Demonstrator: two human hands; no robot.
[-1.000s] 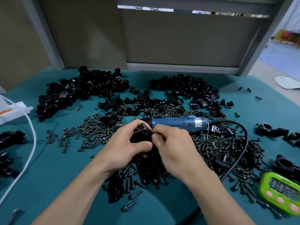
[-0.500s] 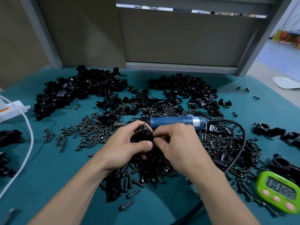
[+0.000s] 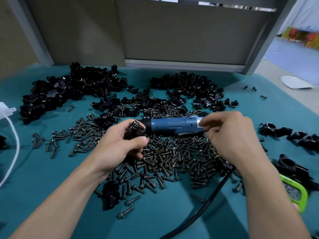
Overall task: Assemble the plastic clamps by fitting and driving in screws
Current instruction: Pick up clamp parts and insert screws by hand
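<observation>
My left hand [image 3: 115, 145] grips a black plastic clamp [image 3: 135, 131] with a screw head showing at its top, just left of the tip of the blue electric screwdriver [image 3: 172, 125]. The screwdriver lies across a heap of dark screws [image 3: 172, 157] in the middle of the teal table. My right hand [image 3: 231, 137] is at the screwdriver's rear end, with its fingers curled over the label and its thumb underneath. That end of the tool is hidden by the hand.
Heaps of black clamp halves lie at the back left [image 3: 69, 88] and back centre [image 3: 189, 88]. Assembled clamps [image 3: 276, 131] sit at the right, near a green timer [image 3: 296, 194]. The black tool cable [image 3: 207, 204] runs toward me. A white cable [image 3: 13, 152] lies at the left.
My right hand left the clamp and moved right to the screwdriver's rear end. My left hand kept the clamp and shifted slightly left. The camera moved closer.
</observation>
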